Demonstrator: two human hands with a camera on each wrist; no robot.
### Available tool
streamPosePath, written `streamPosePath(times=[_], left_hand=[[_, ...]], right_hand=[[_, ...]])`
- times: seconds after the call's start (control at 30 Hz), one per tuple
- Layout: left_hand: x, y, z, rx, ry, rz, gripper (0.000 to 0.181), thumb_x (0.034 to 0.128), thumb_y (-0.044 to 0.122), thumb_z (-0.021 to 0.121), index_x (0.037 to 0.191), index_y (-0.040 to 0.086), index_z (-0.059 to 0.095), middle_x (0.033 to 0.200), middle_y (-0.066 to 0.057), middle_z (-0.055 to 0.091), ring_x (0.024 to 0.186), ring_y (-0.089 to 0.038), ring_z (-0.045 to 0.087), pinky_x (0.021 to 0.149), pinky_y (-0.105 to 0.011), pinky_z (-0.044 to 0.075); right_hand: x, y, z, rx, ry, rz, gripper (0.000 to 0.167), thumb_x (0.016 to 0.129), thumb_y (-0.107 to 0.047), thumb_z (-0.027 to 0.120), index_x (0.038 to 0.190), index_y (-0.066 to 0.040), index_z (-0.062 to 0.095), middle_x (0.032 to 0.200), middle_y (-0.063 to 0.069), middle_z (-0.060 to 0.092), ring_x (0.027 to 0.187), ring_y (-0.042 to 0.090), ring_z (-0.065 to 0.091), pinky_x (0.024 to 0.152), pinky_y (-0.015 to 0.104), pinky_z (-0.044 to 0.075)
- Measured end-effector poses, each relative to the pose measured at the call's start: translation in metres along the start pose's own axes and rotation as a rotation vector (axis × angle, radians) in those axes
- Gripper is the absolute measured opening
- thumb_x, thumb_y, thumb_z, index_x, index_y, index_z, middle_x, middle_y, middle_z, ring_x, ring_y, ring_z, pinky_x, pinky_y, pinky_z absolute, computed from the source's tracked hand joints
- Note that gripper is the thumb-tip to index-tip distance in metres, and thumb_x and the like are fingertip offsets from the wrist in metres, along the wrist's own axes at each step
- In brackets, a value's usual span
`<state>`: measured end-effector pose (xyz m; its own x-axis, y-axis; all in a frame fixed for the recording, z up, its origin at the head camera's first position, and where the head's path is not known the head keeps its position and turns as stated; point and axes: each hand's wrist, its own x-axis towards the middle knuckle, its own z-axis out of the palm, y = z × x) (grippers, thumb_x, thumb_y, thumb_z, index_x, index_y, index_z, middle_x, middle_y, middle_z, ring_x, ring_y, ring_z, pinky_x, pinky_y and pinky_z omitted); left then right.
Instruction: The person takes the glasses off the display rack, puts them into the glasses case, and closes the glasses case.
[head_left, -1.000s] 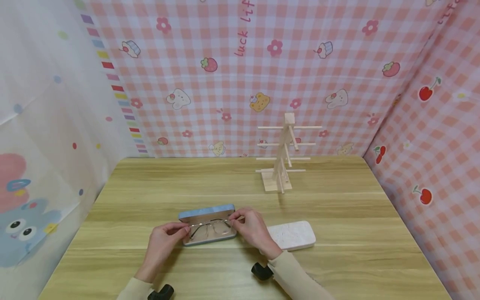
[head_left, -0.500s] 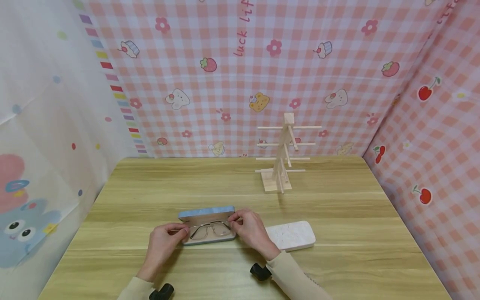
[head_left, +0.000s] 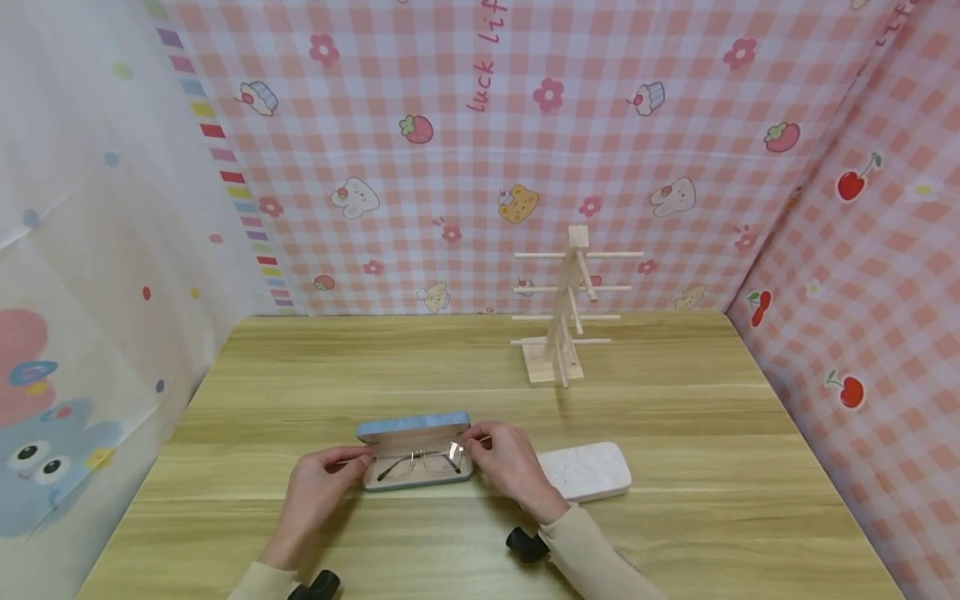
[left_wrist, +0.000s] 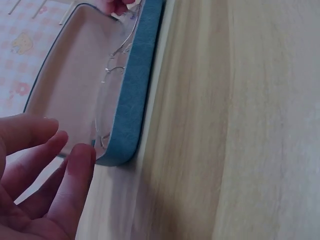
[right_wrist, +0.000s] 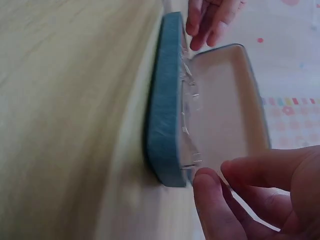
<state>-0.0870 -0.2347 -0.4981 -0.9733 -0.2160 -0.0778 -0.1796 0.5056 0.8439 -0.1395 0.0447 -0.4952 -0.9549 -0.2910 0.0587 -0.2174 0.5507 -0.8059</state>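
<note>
A pair of thin-rimmed glasses [head_left: 420,455] lies in the lower half of an opened blue glasses case [head_left: 418,485], whose lid [head_left: 414,423] is tilted up at the back. At the case's left end is my left hand [head_left: 318,492], thumb and fingers apart with nothing between them; the thumb tip is at the case corner in the left wrist view. My right hand [head_left: 512,468] is by the other end, its thumb and forefinger slightly parted beside the case [right_wrist: 167,100]. Whether its fingertips touch the case I cannot tell.
A white case [head_left: 588,471] lies to the right, partly behind my right hand. Farther back stands a wooden rack [head_left: 564,317] with several pegs. Patterned cloth [head_left: 450,167] hangs behind the wooden table [head_left: 300,375] and along its sides.
The glasses have gone from between both hands down into the case. My left hand has let go and drawn slightly left; my right hand has let go too and shifted slightly right.
</note>
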Motion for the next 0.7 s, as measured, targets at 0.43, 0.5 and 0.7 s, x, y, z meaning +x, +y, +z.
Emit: streamPosePath(times=[0.43,0.5,0.7], left_hand=[[0.013,-0.003,-0.021,-0.278,0.045,-0.055,0.045,0.1082,0.029,0.057,0.132,-0.010,0.061,0.131,-0.029,0.065,0.105,-0.021,0.072,0.088,-0.027,0.060],[0.015,-0.002,-0.022,-0.286,-0.011,-0.045,0.055,0.1096,0.037,0.052,0.137,-0.010,0.056,0.136,-0.030,0.061,0.117,-0.030,0.068,0.094,-0.031,0.059],[0.022,0.002,-0.020,-0.249,-0.187,-0.058,0.069,0.1093,0.049,0.047,0.148,-0.008,0.044,0.145,-0.031,0.053,0.130,-0.043,0.057,0.105,-0.044,0.053]], right_hand=[[0.007,-0.006,-0.020,0.077,0.123,-0.030,0.021,0.103,-0.020,0.062,0.111,-0.006,0.075,0.107,0.007,0.075,0.097,0.023,0.071,0.086,0.040,0.060],[0.010,-0.007,-0.019,0.083,0.090,-0.026,0.026,0.105,-0.026,0.060,0.116,-0.007,0.073,0.112,0.008,0.074,0.103,0.026,0.071,0.091,0.043,0.059],[0.019,-0.009,-0.016,0.051,-0.089,-0.024,0.050,0.110,-0.047,0.045,0.133,-0.007,0.066,0.128,0.013,0.070,0.117,0.033,0.066,0.100,0.050,0.054]])
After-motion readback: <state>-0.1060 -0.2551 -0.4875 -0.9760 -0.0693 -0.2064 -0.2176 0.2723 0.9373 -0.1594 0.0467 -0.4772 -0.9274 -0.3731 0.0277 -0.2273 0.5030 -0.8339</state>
